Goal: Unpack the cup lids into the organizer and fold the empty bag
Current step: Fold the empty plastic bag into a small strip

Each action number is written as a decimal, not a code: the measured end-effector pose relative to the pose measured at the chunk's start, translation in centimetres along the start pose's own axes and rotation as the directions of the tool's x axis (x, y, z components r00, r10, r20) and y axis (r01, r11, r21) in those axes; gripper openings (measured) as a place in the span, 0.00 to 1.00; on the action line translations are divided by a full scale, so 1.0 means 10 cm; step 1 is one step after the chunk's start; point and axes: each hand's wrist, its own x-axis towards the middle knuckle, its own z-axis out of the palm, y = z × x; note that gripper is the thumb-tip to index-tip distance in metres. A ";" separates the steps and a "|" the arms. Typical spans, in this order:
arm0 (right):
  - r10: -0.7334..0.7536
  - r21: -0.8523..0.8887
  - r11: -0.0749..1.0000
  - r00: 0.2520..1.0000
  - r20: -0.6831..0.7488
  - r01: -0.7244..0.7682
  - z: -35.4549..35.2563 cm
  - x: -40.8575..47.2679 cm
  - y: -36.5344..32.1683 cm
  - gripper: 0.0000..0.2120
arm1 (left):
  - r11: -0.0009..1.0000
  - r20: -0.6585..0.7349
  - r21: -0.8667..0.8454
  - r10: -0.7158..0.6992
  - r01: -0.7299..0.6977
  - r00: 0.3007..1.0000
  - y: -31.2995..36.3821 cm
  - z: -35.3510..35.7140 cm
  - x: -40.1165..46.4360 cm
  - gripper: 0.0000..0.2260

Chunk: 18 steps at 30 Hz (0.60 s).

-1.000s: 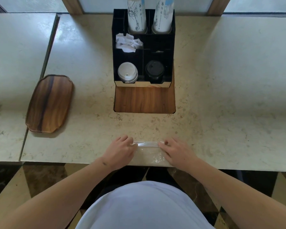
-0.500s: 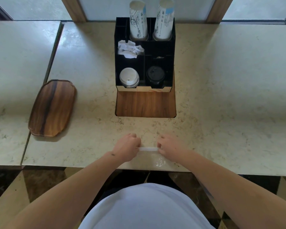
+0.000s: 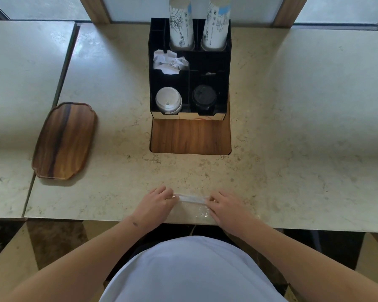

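A clear empty plastic bag [image 3: 191, 207] lies flat at the near edge of the stone counter, its white folded top strip stretched between my hands. My left hand [image 3: 155, 204] pinches the strip's left end and my right hand [image 3: 224, 207] pinches its right end. Farther back stands the black organizer [image 3: 189, 68]. A stack of white cup lids [image 3: 168, 100] fills its front left compartment. Black cup lids [image 3: 204, 98] sit in the front right one.
Two sleeves of paper cups [image 3: 180, 20] rise from the organizer's back slots, with crumpled white paper [image 3: 168, 62] in a middle compartment. A wooden board [image 3: 190, 136] lies under the organizer. A wooden tray [image 3: 64, 140] rests at the left, by the seam between two counters.
My hands moved closer together half a second ago and have spread slightly again, still holding the bag's top strip. The bag stays flat at the counter edge.
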 end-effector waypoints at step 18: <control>0.113 0.120 0.986 0.993 0.038 -0.117 -0.10 0.21 -0.02 0.03 | 0.999 0.087 -0.041 -0.006 0.010 0.996 -0.02 -0.05 0.23 0.02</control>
